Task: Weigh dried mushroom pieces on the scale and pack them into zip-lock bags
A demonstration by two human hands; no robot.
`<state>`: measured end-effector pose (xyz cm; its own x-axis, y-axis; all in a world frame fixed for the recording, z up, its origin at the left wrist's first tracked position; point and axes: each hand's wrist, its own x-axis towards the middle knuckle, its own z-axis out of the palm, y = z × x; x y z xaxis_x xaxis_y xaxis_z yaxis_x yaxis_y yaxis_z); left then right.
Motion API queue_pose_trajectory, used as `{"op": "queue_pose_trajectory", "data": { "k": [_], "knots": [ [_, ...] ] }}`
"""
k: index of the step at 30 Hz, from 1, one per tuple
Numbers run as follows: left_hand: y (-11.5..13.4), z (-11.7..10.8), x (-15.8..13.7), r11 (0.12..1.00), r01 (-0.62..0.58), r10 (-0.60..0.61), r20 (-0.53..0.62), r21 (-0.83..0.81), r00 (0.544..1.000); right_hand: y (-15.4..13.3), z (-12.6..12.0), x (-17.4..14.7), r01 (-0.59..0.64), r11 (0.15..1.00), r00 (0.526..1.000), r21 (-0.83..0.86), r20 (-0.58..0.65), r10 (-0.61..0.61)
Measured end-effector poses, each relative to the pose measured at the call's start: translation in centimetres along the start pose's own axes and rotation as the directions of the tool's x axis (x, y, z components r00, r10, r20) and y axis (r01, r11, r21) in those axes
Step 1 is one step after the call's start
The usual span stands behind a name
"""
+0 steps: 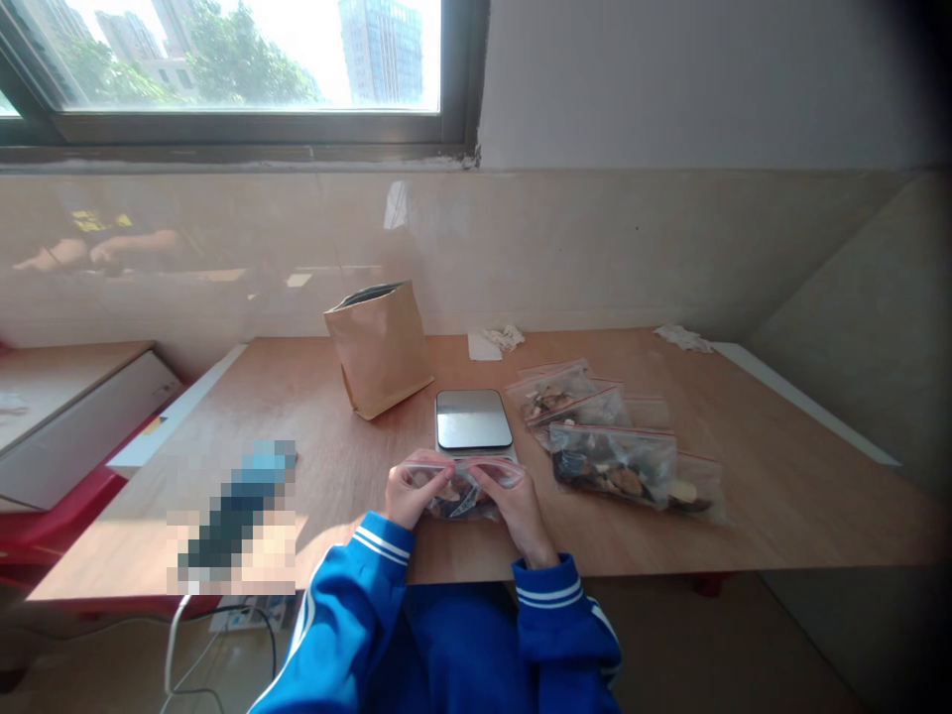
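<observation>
Between my hands is a clear zip bag (465, 501) with a pinkish seal strip and dark and brown dried pieces inside. My left hand (411, 494) pinches the bag's top edge on the left. On the right, my right hand (519, 501) grips the same edge, with both thumbs close together near the middle of the seal. Just beyond the bag lies a flat digital scale (474, 419) with a shiny metal top and nothing on it. To the right, several filled zip bags (614, 466) lie overlapping, holding similar dark, brown and pale pieces.
A brown paper pouch (383, 352) stands with its top open, behind and left of the scale. White card (484, 346) and crumpled tissue (506, 338) lie near the wall, with another crumpled tissue (682, 338) farther right. A blurred-out object (238, 511) sits front left, with a cable (173, 645) hanging below.
</observation>
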<state>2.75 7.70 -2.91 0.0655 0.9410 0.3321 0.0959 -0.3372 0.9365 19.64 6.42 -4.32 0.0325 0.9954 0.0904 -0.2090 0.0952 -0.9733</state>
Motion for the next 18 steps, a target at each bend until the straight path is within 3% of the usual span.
{"op": "queue_pose_trajectory", "data": {
  "k": [18],
  "knots": [
    [-0.2,0.1,-0.1,0.994,0.098,-0.098,-0.014,0.053,0.995,-0.7,0.6,-0.9,0.045,0.999,0.998,-0.021,-0.046,-0.046]
  ]
}}
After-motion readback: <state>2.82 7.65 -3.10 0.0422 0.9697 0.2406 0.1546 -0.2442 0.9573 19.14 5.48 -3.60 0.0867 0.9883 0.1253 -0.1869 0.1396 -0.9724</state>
